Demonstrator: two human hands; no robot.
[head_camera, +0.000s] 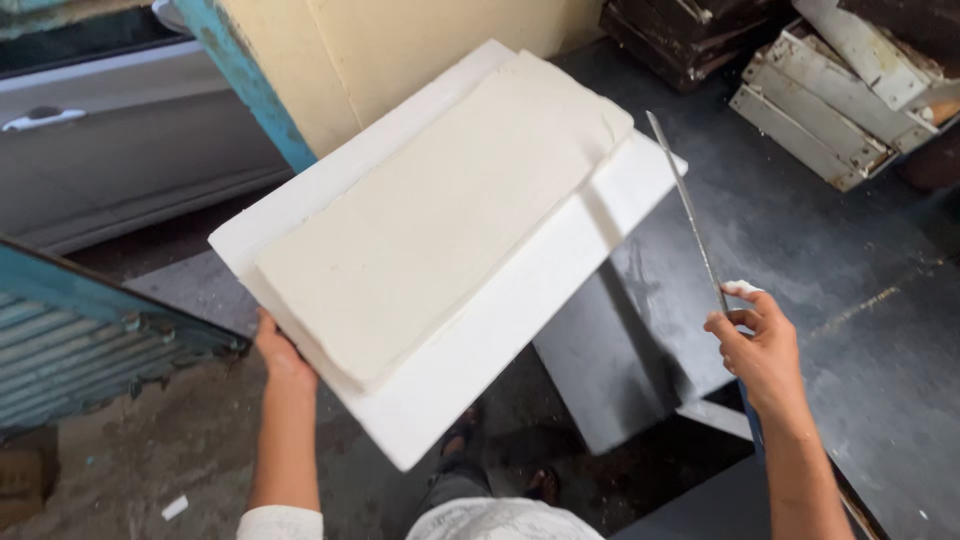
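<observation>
My left hand (278, 352) grips the lower left edge of a large white board (520, 300) and holds it tilted in the air. A thick cream-white rectangular slab (440, 215) lies on the board and covers most of it. My right hand (762, 345) is shut on the handle end of a long thin metal blade (685, 205), which points up and away, just off the board's right corner. A white smear sits on the fingers of that hand.
A dark grey work table (820, 240) lies under the board at the right. Stacked worn wooden moulds (830, 90) sit at the far right. A teal shutter (90, 340) stands at the left, a grey car door (120, 150) behind it. My feet (500, 470) show below.
</observation>
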